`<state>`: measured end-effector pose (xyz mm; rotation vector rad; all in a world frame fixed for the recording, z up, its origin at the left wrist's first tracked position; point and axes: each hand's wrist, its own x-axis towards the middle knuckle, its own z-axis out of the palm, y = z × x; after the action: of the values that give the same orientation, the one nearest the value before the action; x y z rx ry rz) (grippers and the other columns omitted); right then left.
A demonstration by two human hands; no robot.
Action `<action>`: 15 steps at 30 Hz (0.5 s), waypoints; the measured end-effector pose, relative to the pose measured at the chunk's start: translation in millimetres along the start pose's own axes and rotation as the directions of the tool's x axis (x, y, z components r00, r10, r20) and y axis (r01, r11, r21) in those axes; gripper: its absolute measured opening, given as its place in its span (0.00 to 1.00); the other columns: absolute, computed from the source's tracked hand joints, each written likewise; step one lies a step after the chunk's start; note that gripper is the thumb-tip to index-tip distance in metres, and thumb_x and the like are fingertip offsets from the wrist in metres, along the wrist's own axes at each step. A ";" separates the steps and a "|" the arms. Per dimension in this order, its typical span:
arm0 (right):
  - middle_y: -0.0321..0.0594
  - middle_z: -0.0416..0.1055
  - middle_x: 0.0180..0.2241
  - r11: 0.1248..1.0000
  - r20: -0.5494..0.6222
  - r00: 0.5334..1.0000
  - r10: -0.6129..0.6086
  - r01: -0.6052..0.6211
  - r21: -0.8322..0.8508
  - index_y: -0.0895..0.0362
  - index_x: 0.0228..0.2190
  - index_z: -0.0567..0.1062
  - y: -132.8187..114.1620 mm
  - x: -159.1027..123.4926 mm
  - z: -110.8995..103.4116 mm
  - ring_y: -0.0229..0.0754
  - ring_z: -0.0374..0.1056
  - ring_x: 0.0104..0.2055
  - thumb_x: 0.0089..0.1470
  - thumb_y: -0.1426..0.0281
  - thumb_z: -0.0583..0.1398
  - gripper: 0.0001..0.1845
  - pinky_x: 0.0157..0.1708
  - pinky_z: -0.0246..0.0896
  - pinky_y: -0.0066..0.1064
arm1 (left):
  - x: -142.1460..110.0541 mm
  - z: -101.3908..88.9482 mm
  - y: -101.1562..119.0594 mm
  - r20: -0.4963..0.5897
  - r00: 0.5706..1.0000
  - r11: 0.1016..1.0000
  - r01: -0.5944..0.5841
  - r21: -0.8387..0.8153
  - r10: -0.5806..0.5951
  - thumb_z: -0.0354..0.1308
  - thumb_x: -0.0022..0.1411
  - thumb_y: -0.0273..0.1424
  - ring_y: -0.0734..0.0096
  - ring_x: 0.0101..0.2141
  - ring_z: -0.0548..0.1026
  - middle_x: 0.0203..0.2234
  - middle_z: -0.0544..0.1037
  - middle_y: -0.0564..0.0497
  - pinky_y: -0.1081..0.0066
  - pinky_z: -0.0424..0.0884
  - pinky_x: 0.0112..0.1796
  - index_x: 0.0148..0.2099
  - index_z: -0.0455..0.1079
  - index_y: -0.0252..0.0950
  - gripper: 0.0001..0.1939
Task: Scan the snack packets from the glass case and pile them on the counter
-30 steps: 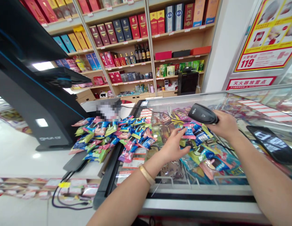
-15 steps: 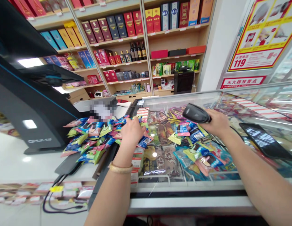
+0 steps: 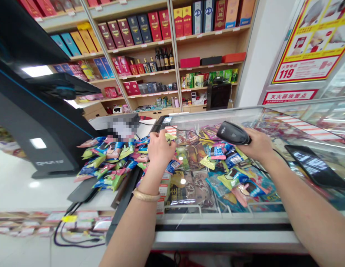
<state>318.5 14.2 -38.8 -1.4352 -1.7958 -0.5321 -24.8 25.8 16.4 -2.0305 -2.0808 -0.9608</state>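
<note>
My right hand (image 3: 257, 145) is wrapped round the handle of a black barcode scanner (image 3: 232, 132), its head pointing left above the glass top. Between the fingers of my left hand (image 3: 160, 148), a yellow-green snack packet (image 3: 170, 137) shows at the fingertips; most of it is hidden. Under and left of that hand spreads a heap of small snack packets (image 3: 112, 155) in blue, pink and green. A second, smaller group of the same packets (image 3: 237, 178) lies on the glass below the scanner.
A glass-topped freezer (image 3: 189, 218) with packaged goods beneath fills the front. On its right lies a phone (image 3: 314, 167) with a lit screen. A dark checkout terminal (image 3: 52, 148) stands at left, with a black box and cables (image 3: 83, 191) by its base. Shelves of boxes (image 3: 141, 29) line the back.
My left hand has lifted a little and shifted right from the heap, with a yellow-green packet now showing at its fingers. My right hand keeps the scanner in nearly the same place.
</note>
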 end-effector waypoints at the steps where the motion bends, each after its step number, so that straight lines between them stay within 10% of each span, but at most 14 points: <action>1: 0.46 0.82 0.36 1.000 -0.006 1.000 -0.002 0.002 0.008 0.54 0.34 0.80 0.2 0.4 -0.6 0.55 0.78 0.39 0.47 0.61 0.63 0.13 0.34 0.69 0.38 | 2.4 2.2 -0.6 -0.059 0.998 0.995 -0.007 -0.104 0.001 0.61 0.59 0.29 0.53 0.49 0.76 0.48 0.71 0.41 0.58 0.73 0.50 0.55 0.72 0.39 0.20; 4: 0.46 0.81 0.33 0.998 -0.043 0.999 0.002 0.000 0.059 0.54 0.34 0.79 -0.7 2.1 -3.2 0.55 0.78 0.37 0.48 0.57 0.63 0.15 0.33 0.69 0.38 | 10.0 9.7 -1.4 -0.170 0.983 0.858 -0.033 -0.512 -0.064 0.62 0.58 0.29 0.62 0.43 0.77 0.41 0.75 0.45 0.65 0.74 0.48 0.49 0.74 0.37 0.15; 8: 0.45 0.80 0.32 0.987 -0.105 0.994 -0.011 0.028 0.160 0.54 0.35 0.79 -8.3 6.0 -10.5 0.52 0.77 0.34 0.51 0.54 0.64 0.16 0.33 0.68 0.38 | 12.3 19.8 4.5 0.010 0.987 0.350 0.066 -0.935 -0.160 0.62 0.59 0.34 0.74 0.32 0.76 0.32 0.78 0.53 0.75 0.73 0.37 0.43 0.75 0.36 0.10; 11: 0.44 0.79 0.32 0.974 -0.133 0.990 -0.043 0.071 0.215 0.53 0.34 0.78 -16.5 9.2 -17.6 0.49 0.75 0.32 0.51 0.55 0.65 0.15 0.31 0.67 0.36 | 7.5 24.1 13.5 0.268 0.944 -0.018 0.269 -0.963 -0.191 0.64 0.59 0.34 0.76 0.26 0.74 0.26 0.77 0.56 0.77 0.73 0.32 0.36 0.73 0.35 0.07; 15: 0.40 0.74 0.26 0.968 -0.112 0.989 -0.095 0.118 0.222 0.51 0.27 0.73 -25.7 11.2 -24.4 0.47 0.71 0.29 0.52 0.59 0.65 0.11 0.29 0.64 0.35 | 0.7 25.4 24.5 0.559 0.809 -0.280 0.502 -0.818 -0.182 0.61 0.63 0.30 0.73 0.23 0.77 0.24 0.78 0.54 0.69 0.78 0.34 0.35 0.72 0.34 0.05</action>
<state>300.6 -3.5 -11.5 -1.1414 -1.7966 -0.4282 7.0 36.7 5.5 -1.5055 -2.1232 -3.6905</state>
